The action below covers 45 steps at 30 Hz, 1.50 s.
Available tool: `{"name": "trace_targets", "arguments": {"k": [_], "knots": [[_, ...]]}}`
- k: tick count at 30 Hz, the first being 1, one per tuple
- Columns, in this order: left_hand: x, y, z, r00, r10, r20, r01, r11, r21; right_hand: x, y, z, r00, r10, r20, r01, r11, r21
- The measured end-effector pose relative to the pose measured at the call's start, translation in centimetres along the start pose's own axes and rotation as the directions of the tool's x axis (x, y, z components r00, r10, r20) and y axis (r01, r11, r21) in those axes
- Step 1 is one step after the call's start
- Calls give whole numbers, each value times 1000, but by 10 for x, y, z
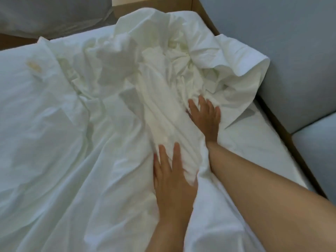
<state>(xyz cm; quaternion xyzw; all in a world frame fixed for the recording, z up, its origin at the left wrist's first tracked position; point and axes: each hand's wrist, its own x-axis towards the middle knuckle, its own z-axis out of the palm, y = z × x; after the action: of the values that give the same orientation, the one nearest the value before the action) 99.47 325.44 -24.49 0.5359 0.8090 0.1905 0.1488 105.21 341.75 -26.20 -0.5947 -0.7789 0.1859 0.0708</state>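
Note:
A white duvet [91,133] lies crumpled across the bed, bunched into a heap [169,57] toward the far right. A long ridge of folded fabric [167,120] runs from the heap down toward me. My left hand [172,171] lies flat on the near end of this ridge, fingers straight and spread. My right hand [205,117] rests further up on the ridge's right side, fingers straight and reaching into the folds, its fingertips partly hidden by cloth. A yellowish stain [34,67] marks the duvet at the far left.
A bare strip of mattress [260,142] shows at the right, bordered by a wooden bed frame [298,153]. A grey-blue upholstered seat [309,70] stands right of the bed. A grey pillow [51,15] lies at the far left by the wooden headboard [151,2].

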Motion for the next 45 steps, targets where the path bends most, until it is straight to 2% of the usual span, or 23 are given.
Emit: {"name": "trace_targets", "arguments": {"k": [5, 8, 11, 14, 16, 18, 20, 22, 23, 24, 25, 26, 27, 28, 31, 34, 35, 36, 38, 39, 41, 43, 45], "knots": [[-11, -13, 1, 979, -78, 190, 70, 997, 44, -56, 1, -21, 979, 59, -194, 5, 948, 318], [-10, -3, -17, 962, -66, 265, 61, 998, 28, -141, 31, -31, 941, 257, -221, -239, 965, 106], [-44, 16, -39, 928, -95, 360, 170, 968, -184, -219, 46, -43, 911, 405, -83, -410, 911, -54], [-125, 28, -54, 902, -61, 428, 284, 829, -482, -282, 48, -56, 867, 493, 72, -487, 869, -91], [-192, 29, -55, 881, -104, 462, 312, 861, -401, -315, 50, -68, 826, 550, 124, -534, 834, -143], [-261, 33, -54, 836, -178, 519, 292, 945, -147, -343, 47, -83, 789, 553, 269, -517, 833, -196], [-307, 36, -50, 891, -184, 415, 281, 942, -186, -366, 33, -92, 721, 487, 493, -576, 816, 37], [-318, 42, -60, 890, -289, 352, 417, 829, -373, -384, 18, -110, 708, 378, 596, -656, 664, 359], [-315, 43, -66, 865, -345, 364, 486, 758, -435, -390, 19, -126, 758, 398, 516, -635, 633, 444], [-311, 44, -74, 845, -370, 386, 526, 704, -477, -397, 26, -145, 819, 458, 347, -574, 670, 471], [-308, 46, -83, 839, -374, 394, 540, 659, -524, -405, 36, -165, 847, 523, 95, -508, 742, 438], [-306, 49, -92, 841, -360, 404, 539, 616, -574, -414, 45, -185, 817, 554, -161, -469, 800, 375], [-305, 56, -101, 843, -324, 430, 537, 573, -620, -425, 51, -199, 771, 545, -329, -451, 832, 322], [-307, 63, -108, 835, -284, 471, 545, 545, -637, -435, 54, -204, 754, 522, -397, -443, 852, 278], [-321, 74, -110, 782, -256, 568, 596, 574, -562, -470, 43, -179, 834, 482, -268, -492, 870, 35], [-338, 69, -108, 780, -328, 533, 612, 574, -544, -511, 23, -147, 928, 260, -266, -272, 962, -9], [-343, 66, -108, 803, -323, 501, 583, 602, -546, -529, 20, -133, 967, 197, -163, -208, 977, -49], [-350, 61, -109, 831, -301, 468, 535, 663, -523, -546, 20, -118, 986, 163, 33, -158, 981, -111], [-369, 44, -111, 863, -230, 450, 406, 846, -346, -579, 35, -93, 910, 182, 374, -93, 966, -243], [-380, 33, -111, 841, -205, 501, 337, 923, -188, -588, 50, -85, 877, 232, 420, -107, 948, -299], [-408, 13, -111, 712, -241, 659, 240, 966, 94, -589, 78, -88, 879, 301, 368, -174, 924, -340], [-441, 1, -110, 584, -272, 764, 173, 962, 210, -581, 91, -96, 891, 359, 279, -287, 920, -267], [-465, -3, -106, 524, -258, 811, 135, 966, 220, -578, 82, -96, 873, 430, 229, -388, 898, -207]]}}
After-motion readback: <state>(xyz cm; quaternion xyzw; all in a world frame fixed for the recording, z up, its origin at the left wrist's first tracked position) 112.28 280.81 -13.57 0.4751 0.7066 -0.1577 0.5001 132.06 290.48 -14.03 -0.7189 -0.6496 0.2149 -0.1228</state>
